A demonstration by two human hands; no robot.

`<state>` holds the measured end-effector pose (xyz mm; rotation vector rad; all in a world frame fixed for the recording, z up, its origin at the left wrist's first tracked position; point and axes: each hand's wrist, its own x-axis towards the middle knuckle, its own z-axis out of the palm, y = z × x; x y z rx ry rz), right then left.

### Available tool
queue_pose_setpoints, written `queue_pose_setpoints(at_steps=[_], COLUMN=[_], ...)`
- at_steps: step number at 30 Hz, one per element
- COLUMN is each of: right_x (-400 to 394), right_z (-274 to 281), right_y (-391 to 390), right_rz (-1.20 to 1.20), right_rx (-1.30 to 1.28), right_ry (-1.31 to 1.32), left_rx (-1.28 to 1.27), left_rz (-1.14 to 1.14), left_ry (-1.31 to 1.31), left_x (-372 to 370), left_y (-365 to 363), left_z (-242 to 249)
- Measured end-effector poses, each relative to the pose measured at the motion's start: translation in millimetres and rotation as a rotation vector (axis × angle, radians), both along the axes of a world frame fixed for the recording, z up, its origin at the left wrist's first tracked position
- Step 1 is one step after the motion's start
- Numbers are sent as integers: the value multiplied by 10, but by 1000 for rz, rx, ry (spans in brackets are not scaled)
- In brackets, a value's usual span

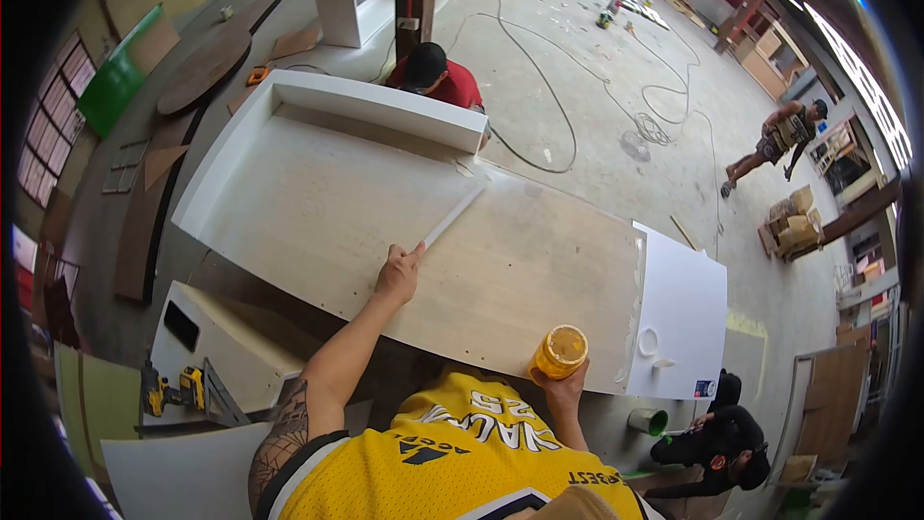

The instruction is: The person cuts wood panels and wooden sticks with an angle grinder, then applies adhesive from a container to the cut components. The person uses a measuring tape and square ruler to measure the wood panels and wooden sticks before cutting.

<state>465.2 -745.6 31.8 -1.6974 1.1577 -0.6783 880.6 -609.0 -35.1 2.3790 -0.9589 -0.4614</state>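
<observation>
My left hand (398, 274) is closed around the near end of a long white strip (452, 216), which reaches forward over the bare wooden panel (520, 260) toward the end of the raised white edge piece (375, 111). In my right hand (563, 382) is an open yellow jar (558, 353), held at the panel's near edge. Its inside is smeared with something yellowish. A white sheet (679, 299) lies at the panel's right end, with a white ring (648, 342) and a small white piece (664, 363) on it.
A person in a red shirt (460, 85) crouches behind the panel. Another person (731, 453) in black is low at the right; a third (784, 135) stands farther off. Yellow drills (191, 388) rest on a box at left. A green can (648, 421) and floor cables (553, 87) are also visible.
</observation>
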Motion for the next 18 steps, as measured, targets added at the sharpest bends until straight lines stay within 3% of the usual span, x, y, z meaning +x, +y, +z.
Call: queue_pose_setpoints(at_steps=[12,14,18], right_x=[-508,-673,-1107], right_z=[39,35,91], right_y=[-361,-504,-846], right_rz=[89,112,185], right_rx=[-2,-1,35], right_ry=[-14,-30,-97], left_rx=[-16,-111,-13], left_rz=[45,118,293], left_ry=[-39,-83,-95], left_x=[-789,-803,-868], left_y=[-462,-479,-707], left_z=[-159,-237,-209])
